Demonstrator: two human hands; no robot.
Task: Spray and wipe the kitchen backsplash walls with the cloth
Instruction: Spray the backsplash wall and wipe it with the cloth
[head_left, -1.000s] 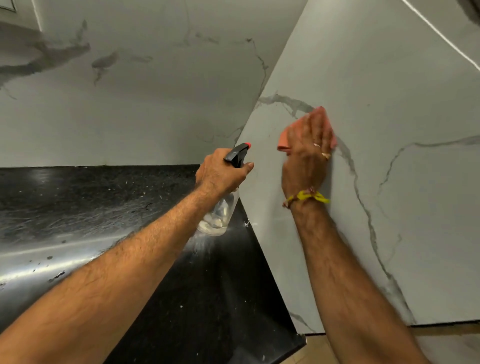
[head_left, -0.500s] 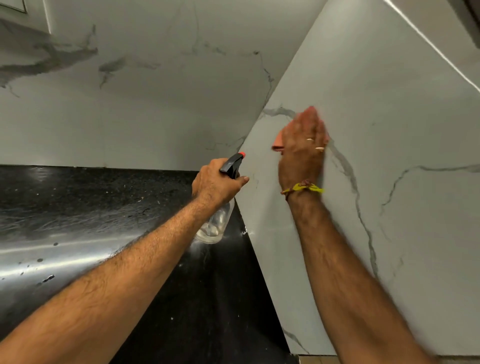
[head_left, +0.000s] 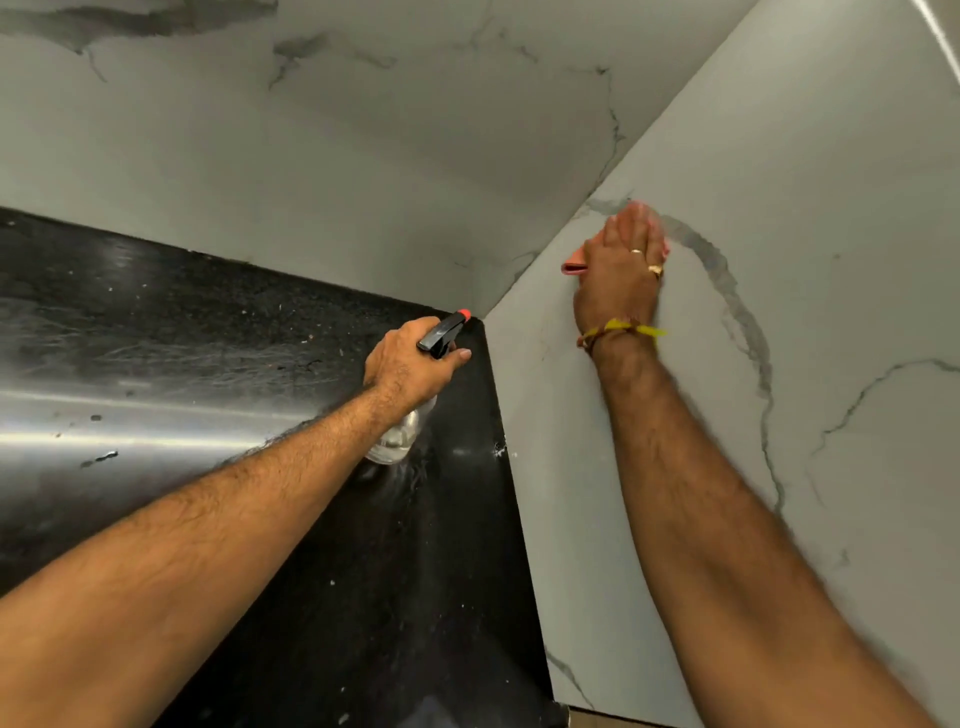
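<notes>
My right hand (head_left: 621, 270) lies flat against the right marble backsplash wall (head_left: 805, 218), pressing an orange cloth (head_left: 574, 265) onto it; only a corner of the cloth sticks out on the left of the fingers. My left hand (head_left: 408, 364) grips a clear spray bottle (head_left: 397, 441) with a black trigger head and red nozzle (head_left: 441, 332), held above the black countertop near the corner. The nozzle points toward the corner where the two walls meet. The back wall (head_left: 311, 156) is white marble with grey veins.
The black speckled countertop (head_left: 208, 338) fills the left and middle, glossy with streaks and small white specks. Its right edge meets the right wall. A strip of wooden floor (head_left: 587, 719) shows at the bottom.
The view has tilted and shifted. My right hand with the cloth stays pressed on the right wall near the grey vein. The left hand and bottle have dropped slightly toward the countertop corner.
</notes>
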